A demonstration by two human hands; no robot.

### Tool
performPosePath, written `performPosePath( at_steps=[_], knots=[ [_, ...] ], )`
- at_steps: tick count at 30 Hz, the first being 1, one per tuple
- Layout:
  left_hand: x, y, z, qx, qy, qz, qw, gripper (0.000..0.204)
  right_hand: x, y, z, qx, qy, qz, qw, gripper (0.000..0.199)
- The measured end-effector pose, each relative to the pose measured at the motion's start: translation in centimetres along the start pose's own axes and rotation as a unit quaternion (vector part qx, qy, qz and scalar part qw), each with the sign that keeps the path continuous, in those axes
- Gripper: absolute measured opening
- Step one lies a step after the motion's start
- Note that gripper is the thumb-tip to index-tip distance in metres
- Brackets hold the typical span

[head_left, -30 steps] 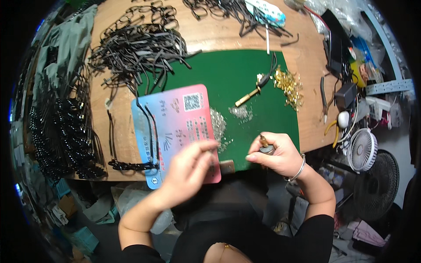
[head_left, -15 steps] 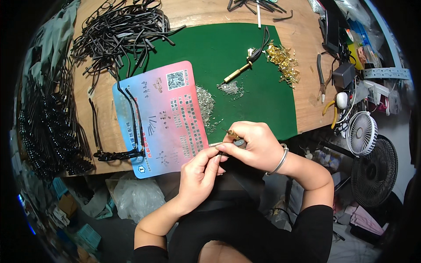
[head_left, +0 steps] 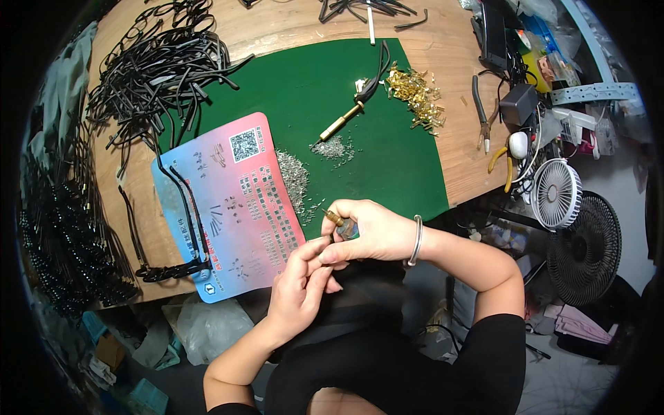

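My right hand [head_left: 370, 232] is closed round a small brass-tipped tool [head_left: 334, 217] with a dark greyish body, its brass end pointing up and left. Against its fingertips, my left hand [head_left: 301, 287] is pinched closed; what lies between those fingers is hidden. Both hands meet just off the near edge of the green mat [head_left: 408, 162]. Beside them is a pink-and-blue printed sheet [head_left: 256, 228], with a pair of black eyeglass frames [head_left: 176, 268] resting across its left side. Tiny silver parts [head_left: 294, 183] are heaped along the sheet's right edge.
A brass pen-shaped tool with a dark cord [head_left: 339, 126] lies on the mat near a second silver heap [head_left: 333, 148] and gold-coloured pieces [head_left: 418, 100]. Black eyeglass frames [head_left: 159, 69] are piled far left. Pliers [head_left: 508, 162] and a white fan [head_left: 557, 194] are at right.
The view has shifted, so the table items sit further left. My hands remain together; the dark thin piece that showed between their fingertips is now covered.
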State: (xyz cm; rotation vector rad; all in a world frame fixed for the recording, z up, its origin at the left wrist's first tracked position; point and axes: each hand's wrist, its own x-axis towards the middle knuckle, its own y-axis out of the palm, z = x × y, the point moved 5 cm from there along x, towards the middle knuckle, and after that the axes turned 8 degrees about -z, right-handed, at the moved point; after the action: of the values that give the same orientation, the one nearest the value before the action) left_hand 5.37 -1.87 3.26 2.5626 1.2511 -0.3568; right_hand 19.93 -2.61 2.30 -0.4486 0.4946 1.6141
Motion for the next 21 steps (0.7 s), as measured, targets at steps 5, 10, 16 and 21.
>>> performPosePath(
  at_steps=[5, 10, 16, 21],
  knots=[
    [0.0, -0.6, 0.7, 0.031, -0.006, 0.062, 0.998, 0.027, -0.8, -0.4, -0.7, -0.18, -0.128, -0.089, 0.971, 0.055],
    [1.0, -3.2, 0.9, 0.053, -0.056, -0.08, 0.994, 0.027, -3.1, -3.6, 0.4, -0.358, -0.133, -0.187, 0.905, 0.035],
    [2.3, -2.3, 0.2, 0.067, -0.047, -0.077, 0.994, 0.025, -2.2, -3.0, 0.3, -0.514, -0.24, -0.295, 0.769, 0.037],
    [0.8, -2.9, 1.1, 0.035, -0.059, -0.079, 0.994, 0.025, -1.4, -2.9, 0.0, -0.519, -0.233, -0.293, 0.769, 0.04]
  ],
)
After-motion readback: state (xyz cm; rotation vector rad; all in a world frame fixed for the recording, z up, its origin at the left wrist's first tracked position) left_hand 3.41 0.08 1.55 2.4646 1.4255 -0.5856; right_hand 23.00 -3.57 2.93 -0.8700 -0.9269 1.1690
